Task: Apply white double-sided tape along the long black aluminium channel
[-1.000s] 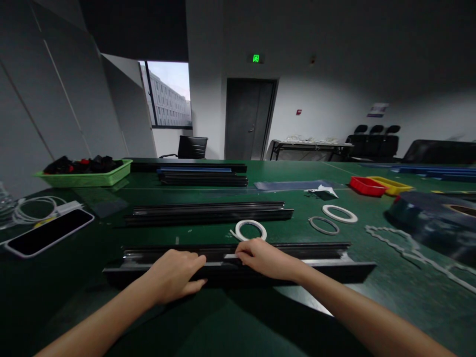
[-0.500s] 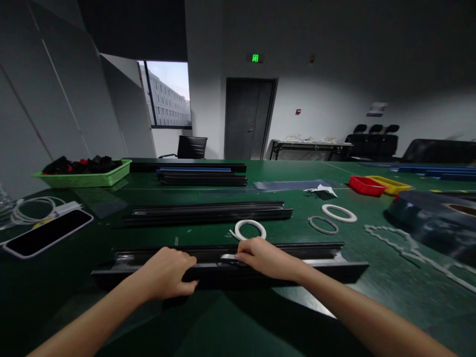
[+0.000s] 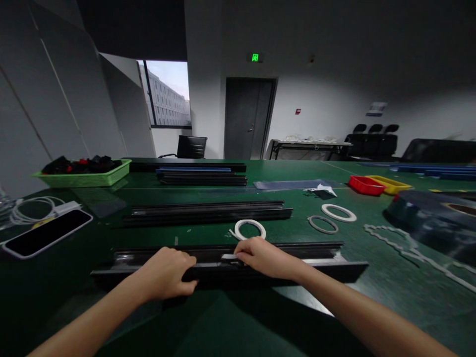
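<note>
A long black channel-shaped profile (image 3: 297, 270) lies crosswise on the green table in front of me. My left hand (image 3: 167, 275) is closed over its near wall, left of the middle, fingers inside and thumb on the outer face. Over the channel, right of the middle, my right hand (image 3: 262, 258) pinches a short white strip (image 3: 228, 257) between thumb and fingers. The strip's other end points left along the channel; whether it touches the profile I cannot tell. Just behind my right hand lies a white tape roll (image 3: 256, 229) with a loose end.
Behind lies another black profile (image 3: 208, 213), with a stack of profiles (image 3: 203, 178) farther back. At right are a white ring (image 3: 339, 213), a grey ring (image 3: 323, 224) and a crumpled strip (image 3: 390, 230). A phone (image 3: 48, 232) and a green basket (image 3: 89, 177) are at left.
Almost nothing differs. My right hand, still pinching the strip, has shifted very slightly; my left hand stays on the profile.
</note>
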The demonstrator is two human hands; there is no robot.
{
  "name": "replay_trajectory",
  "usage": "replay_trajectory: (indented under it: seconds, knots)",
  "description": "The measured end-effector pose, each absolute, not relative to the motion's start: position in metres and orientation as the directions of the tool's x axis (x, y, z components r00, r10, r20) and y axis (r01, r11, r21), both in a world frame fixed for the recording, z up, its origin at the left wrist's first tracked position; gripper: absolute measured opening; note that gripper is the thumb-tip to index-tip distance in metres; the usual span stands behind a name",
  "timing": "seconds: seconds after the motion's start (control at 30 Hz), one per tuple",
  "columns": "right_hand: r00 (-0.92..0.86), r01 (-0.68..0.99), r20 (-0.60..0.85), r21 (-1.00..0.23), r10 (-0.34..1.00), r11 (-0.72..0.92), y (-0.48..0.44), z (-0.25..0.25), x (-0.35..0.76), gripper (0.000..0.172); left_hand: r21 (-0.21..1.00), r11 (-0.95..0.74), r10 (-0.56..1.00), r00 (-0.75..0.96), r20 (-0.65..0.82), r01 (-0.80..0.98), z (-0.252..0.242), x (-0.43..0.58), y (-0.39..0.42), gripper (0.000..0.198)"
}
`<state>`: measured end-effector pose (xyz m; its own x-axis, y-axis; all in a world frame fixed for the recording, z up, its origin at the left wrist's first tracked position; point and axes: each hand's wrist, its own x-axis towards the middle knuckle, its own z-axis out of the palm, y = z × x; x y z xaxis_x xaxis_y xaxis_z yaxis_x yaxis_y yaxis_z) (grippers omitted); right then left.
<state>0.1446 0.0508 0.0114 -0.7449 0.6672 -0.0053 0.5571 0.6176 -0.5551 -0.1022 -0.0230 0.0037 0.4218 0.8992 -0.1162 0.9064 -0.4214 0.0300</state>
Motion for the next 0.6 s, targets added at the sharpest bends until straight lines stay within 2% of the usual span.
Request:
replay_trajectory:
  seconds: [0.37,0.6]
  knots:
    - [-0.726,0.605,-0.065,-0.532,0.684,0.592,0.053,0.0078,0.1457,0.035,0.031,-0.42,0.902,0.42,-0.102,0.907,0.0021,-0.1026,-0.023,0.027]
    - [-0.742,0.581,-0.05,-0.544,0.668,0.605,0.0518,0.0097,0.1438,0.03,0.025,-0.436,0.895,0.436,-0.093,0.9,-0.0029,-0.1067,-0.0219,0.026]
